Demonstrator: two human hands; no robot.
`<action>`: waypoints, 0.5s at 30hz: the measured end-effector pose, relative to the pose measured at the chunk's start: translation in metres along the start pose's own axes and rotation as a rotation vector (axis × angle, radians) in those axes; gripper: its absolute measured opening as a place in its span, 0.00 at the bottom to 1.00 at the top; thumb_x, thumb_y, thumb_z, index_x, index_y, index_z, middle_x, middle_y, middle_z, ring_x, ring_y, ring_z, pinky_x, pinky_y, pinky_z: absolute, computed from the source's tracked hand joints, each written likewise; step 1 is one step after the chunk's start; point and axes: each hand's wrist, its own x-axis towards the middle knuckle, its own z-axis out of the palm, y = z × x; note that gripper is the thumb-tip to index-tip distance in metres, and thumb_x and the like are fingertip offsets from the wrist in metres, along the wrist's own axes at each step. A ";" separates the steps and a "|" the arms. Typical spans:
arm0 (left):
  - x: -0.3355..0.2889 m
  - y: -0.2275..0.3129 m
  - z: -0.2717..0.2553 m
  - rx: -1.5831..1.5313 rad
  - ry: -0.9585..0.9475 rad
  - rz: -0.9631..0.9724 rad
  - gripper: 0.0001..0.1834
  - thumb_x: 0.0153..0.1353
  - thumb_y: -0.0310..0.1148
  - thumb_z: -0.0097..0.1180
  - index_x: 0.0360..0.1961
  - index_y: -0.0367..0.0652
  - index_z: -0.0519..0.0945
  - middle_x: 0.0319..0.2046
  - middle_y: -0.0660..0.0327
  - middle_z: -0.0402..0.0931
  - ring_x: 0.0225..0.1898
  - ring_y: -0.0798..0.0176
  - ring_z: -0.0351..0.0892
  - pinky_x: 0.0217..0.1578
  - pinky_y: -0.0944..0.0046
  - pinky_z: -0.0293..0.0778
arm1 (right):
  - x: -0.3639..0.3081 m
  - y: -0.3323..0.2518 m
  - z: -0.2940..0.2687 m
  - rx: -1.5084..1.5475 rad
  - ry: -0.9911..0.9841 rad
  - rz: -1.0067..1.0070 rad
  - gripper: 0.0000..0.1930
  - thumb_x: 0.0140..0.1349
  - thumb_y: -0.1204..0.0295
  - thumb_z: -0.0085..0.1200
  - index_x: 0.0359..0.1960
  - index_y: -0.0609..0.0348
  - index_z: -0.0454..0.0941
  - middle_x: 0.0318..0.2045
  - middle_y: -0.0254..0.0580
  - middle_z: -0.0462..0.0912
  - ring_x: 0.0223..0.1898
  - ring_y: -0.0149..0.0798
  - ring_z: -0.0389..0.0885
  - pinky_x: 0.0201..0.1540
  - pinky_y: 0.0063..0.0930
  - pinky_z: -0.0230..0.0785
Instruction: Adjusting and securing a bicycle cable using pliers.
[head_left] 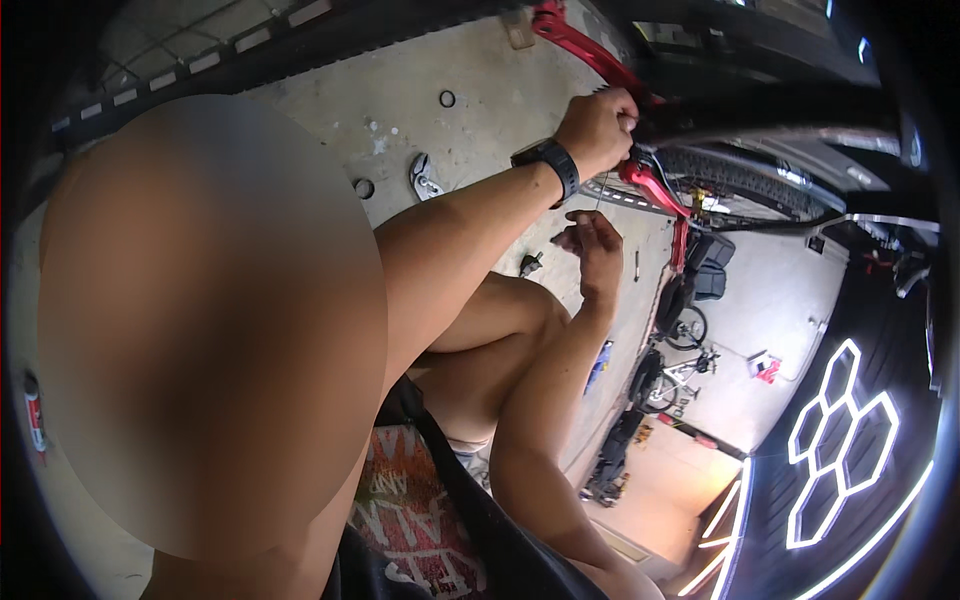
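Observation:
My left hand (601, 125), with a black watch (548, 168) on its wrist, is up against a bicycle frame (770, 118). Its fingers are closed, and whatever they grip is hidden. Just beyond them a red crank arm (585, 48) slants away; another red bicycle part (650, 185) shows beside the knuckles. Below, my right hand (592, 243) pinches a thin cable (602, 190) that runs up toward the left hand. A knobby tyre (745, 172) lies to the right of both hands.
On the concrete floor lie a black ring (447, 98), another ring (364, 188), a silver-and-black metal part (424, 178), a small black part (530, 264) and a red tube (34, 412). Bicycles (680, 375) stand against the far wall. Lit hexagon lamps (840, 430) are at right. A blurred patch covers the left.

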 end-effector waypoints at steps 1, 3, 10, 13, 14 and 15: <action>0.000 0.003 0.000 -0.023 0.022 -0.041 0.05 0.69 0.25 0.52 0.39 0.37 0.80 0.24 0.56 0.82 0.23 0.63 0.86 0.24 0.64 0.80 | -0.004 -0.005 -0.003 0.028 0.006 -0.012 0.12 0.73 0.66 0.52 0.42 0.63 0.81 0.23 0.34 0.81 0.24 0.25 0.74 0.30 0.21 0.68; -0.003 0.014 0.009 -0.017 -0.016 -0.125 0.05 0.71 0.26 0.51 0.41 0.39 0.78 0.25 0.56 0.81 0.24 0.63 0.85 0.23 0.65 0.80 | -0.016 -0.011 -0.025 0.232 -0.058 0.030 0.12 0.73 0.67 0.51 0.47 0.63 0.81 0.20 0.31 0.75 0.22 0.24 0.70 0.27 0.19 0.64; 0.002 0.023 0.000 -0.301 -0.009 -0.405 0.04 0.70 0.28 0.53 0.41 0.42 0.79 0.25 0.62 0.77 0.22 0.67 0.76 0.17 0.69 0.64 | -0.071 -0.022 -0.059 0.867 -0.419 -0.677 0.36 0.67 0.62 0.55 0.65 0.84 0.62 0.26 0.51 0.82 0.24 0.36 0.80 0.32 0.29 0.74; 0.004 0.002 -0.036 -0.341 0.114 -0.483 0.03 0.68 0.26 0.54 0.41 0.43 0.75 0.24 0.62 0.74 0.19 0.67 0.71 0.14 0.68 0.60 | -0.092 -0.048 -0.037 0.646 -0.338 -0.534 0.39 0.63 0.62 0.59 0.68 0.80 0.60 0.30 0.51 0.84 0.31 0.38 0.84 0.37 0.31 0.77; -0.003 0.000 -0.040 -0.277 0.052 -0.511 0.03 0.70 0.27 0.53 0.42 0.43 0.75 0.24 0.64 0.73 0.20 0.70 0.71 0.16 0.70 0.62 | -0.088 -0.051 -0.026 0.589 -0.340 -0.458 0.35 0.65 0.66 0.58 0.69 0.75 0.61 0.32 0.50 0.85 0.33 0.37 0.84 0.40 0.29 0.76; -0.011 -0.003 -0.039 -0.212 -0.011 -0.539 0.03 0.72 0.28 0.51 0.44 0.44 0.75 0.24 0.67 0.72 0.21 0.72 0.70 0.17 0.73 0.65 | -0.082 -0.054 -0.018 0.502 -0.300 -0.330 0.30 0.67 0.70 0.56 0.69 0.70 0.65 0.33 0.47 0.86 0.34 0.36 0.83 0.41 0.27 0.75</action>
